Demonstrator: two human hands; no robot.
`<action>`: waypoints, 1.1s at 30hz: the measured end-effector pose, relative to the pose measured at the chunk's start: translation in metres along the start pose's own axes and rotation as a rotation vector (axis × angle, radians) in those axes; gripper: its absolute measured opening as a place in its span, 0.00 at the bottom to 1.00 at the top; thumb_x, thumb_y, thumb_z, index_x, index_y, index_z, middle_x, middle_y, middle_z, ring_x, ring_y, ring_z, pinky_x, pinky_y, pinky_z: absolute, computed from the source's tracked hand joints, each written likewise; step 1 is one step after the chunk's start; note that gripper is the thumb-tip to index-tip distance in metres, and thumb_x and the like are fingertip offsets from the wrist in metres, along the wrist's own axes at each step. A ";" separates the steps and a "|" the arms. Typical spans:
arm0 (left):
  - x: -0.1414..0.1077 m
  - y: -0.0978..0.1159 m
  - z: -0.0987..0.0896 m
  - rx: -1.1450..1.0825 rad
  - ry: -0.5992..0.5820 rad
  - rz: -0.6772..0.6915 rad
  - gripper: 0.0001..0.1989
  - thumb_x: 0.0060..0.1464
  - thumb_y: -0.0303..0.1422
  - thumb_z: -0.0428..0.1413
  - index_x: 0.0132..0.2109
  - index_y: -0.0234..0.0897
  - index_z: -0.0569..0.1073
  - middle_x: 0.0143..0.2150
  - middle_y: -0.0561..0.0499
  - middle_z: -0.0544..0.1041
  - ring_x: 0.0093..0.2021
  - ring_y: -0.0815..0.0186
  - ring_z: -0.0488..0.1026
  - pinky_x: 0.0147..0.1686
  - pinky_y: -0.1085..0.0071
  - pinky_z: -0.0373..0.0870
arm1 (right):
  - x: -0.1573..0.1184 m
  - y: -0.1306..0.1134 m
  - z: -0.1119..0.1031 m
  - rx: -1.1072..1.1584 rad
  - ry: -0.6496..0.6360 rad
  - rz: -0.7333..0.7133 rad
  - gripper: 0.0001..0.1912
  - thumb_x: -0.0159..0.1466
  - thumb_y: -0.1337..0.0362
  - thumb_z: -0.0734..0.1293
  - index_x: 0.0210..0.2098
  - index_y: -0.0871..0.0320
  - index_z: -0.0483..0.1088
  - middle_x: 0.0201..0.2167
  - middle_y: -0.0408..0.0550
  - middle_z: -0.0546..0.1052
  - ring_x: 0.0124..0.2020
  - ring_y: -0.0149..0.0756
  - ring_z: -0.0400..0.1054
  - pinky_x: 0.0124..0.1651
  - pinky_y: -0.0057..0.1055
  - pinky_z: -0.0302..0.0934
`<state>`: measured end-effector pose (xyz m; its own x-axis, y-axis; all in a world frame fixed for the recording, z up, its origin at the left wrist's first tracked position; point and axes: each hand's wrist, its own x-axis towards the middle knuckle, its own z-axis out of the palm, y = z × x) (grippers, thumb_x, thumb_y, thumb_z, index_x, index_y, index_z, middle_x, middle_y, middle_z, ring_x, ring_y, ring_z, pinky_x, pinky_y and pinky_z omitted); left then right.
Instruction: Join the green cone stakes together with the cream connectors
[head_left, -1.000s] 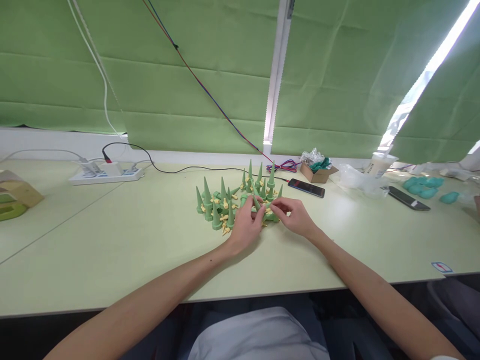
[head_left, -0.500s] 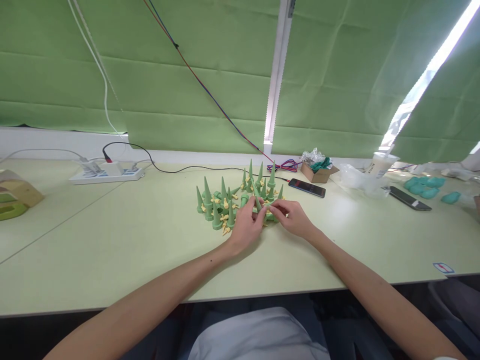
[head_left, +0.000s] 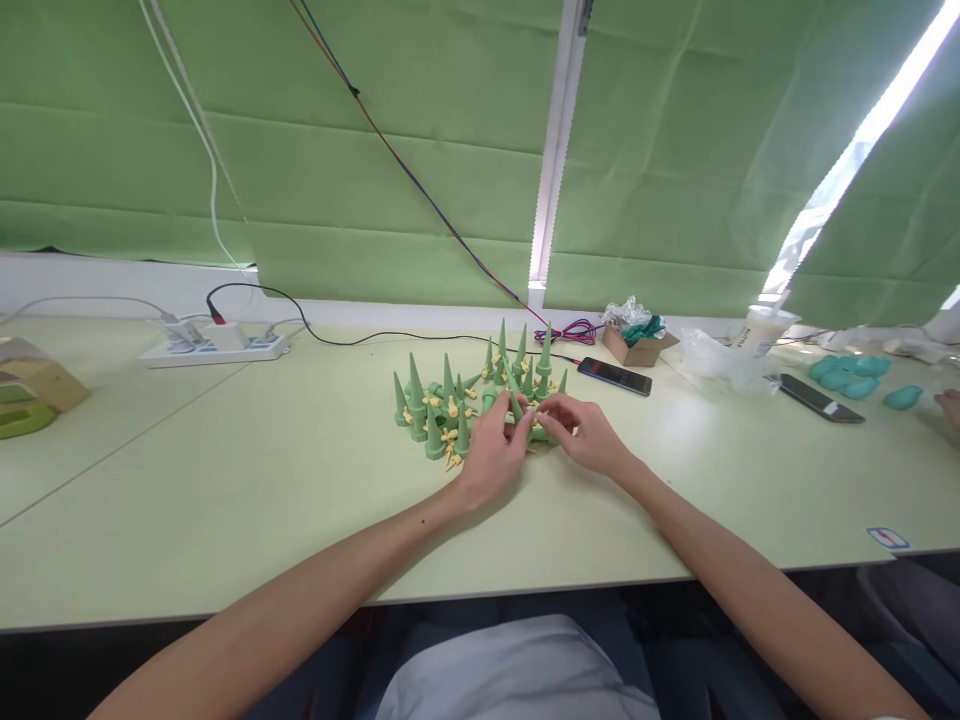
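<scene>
My left hand [head_left: 495,445] is closed, thumb and fingers around a green cone-shaped piece [head_left: 514,402] that leans with its tip pointing up and away. Close beside it, my right hand [head_left: 585,434] is pinched, its fingertips almost meeting the left thumb; what they grip is too small and covered to make out. Around both hands stand several green cones [head_left: 416,385] on thicker round bases, forming a spiky cluster. Small yellow pieces [head_left: 451,408] sit among and on them. The part of the cluster behind my fingers is hidden.
A phone [head_left: 615,376] on a cable lies behind my right hand. Further right are a small cardboard box [head_left: 637,348], a plastic cup [head_left: 761,330], another phone [head_left: 817,397] and teal pieces [head_left: 847,372]. A power strip [head_left: 214,350] stands back left. Another person's hand [head_left: 951,408] shows at the right edge.
My right fingertips have shifted very slightly, while my left hand stays in place on the cone. Another person's hand has come further into view at the right edge.
</scene>
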<state>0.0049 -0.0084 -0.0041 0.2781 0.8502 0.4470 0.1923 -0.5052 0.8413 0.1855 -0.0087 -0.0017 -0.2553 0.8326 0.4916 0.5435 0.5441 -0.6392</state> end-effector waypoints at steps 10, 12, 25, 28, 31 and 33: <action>0.000 -0.001 0.000 0.040 -0.022 0.006 0.10 0.65 0.42 0.51 0.41 0.40 0.65 0.28 0.55 0.70 0.19 0.73 0.62 0.23 0.72 0.60 | 0.001 0.002 0.000 -0.080 -0.031 -0.028 0.18 0.72 0.52 0.58 0.28 0.54 0.62 0.20 0.40 0.66 0.22 0.30 0.55 0.28 0.29 0.52; 0.000 -0.002 0.001 0.050 -0.036 0.020 0.10 0.65 0.41 0.51 0.41 0.39 0.65 0.29 0.55 0.70 0.20 0.73 0.62 0.24 0.73 0.60 | 0.001 0.004 0.000 -0.124 -0.020 -0.026 0.22 0.72 0.51 0.57 0.24 0.54 0.58 0.18 0.39 0.62 0.21 0.30 0.52 0.28 0.29 0.49; 0.002 -0.003 0.000 0.048 -0.002 0.040 0.09 0.65 0.41 0.50 0.43 0.39 0.65 0.38 0.52 0.73 0.21 0.75 0.60 0.23 0.73 0.58 | -0.001 -0.001 -0.001 -0.002 -0.029 -0.004 0.15 0.70 0.50 0.62 0.42 0.55 0.69 0.23 0.41 0.71 0.22 0.31 0.62 0.29 0.29 0.59; 0.003 -0.002 -0.001 0.028 0.006 0.041 0.10 0.66 0.41 0.50 0.43 0.40 0.65 0.38 0.53 0.71 0.21 0.75 0.60 0.23 0.73 0.58 | -0.002 0.000 -0.001 0.029 -0.055 -0.018 0.14 0.70 0.52 0.62 0.44 0.55 0.69 0.26 0.43 0.73 0.24 0.32 0.64 0.30 0.30 0.61; 0.003 -0.003 -0.001 0.034 0.002 0.045 0.10 0.66 0.41 0.50 0.43 0.40 0.65 0.39 0.52 0.72 0.21 0.76 0.60 0.23 0.73 0.58 | -0.001 0.000 -0.001 0.010 -0.063 -0.014 0.12 0.70 0.54 0.61 0.42 0.55 0.69 0.25 0.43 0.73 0.25 0.33 0.65 0.31 0.30 0.60; 0.002 -0.004 -0.001 0.052 0.001 0.045 0.09 0.66 0.41 0.50 0.43 0.40 0.65 0.39 0.52 0.72 0.20 0.76 0.59 0.23 0.72 0.58 | -0.001 0.000 -0.001 -0.015 -0.058 -0.018 0.12 0.71 0.54 0.60 0.38 0.55 0.68 0.25 0.43 0.73 0.24 0.32 0.63 0.31 0.30 0.59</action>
<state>0.0041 -0.0044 -0.0059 0.2865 0.8266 0.4845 0.2285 -0.5500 0.8033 0.1866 -0.0093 -0.0018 -0.3108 0.8276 0.4674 0.5505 0.5576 -0.6213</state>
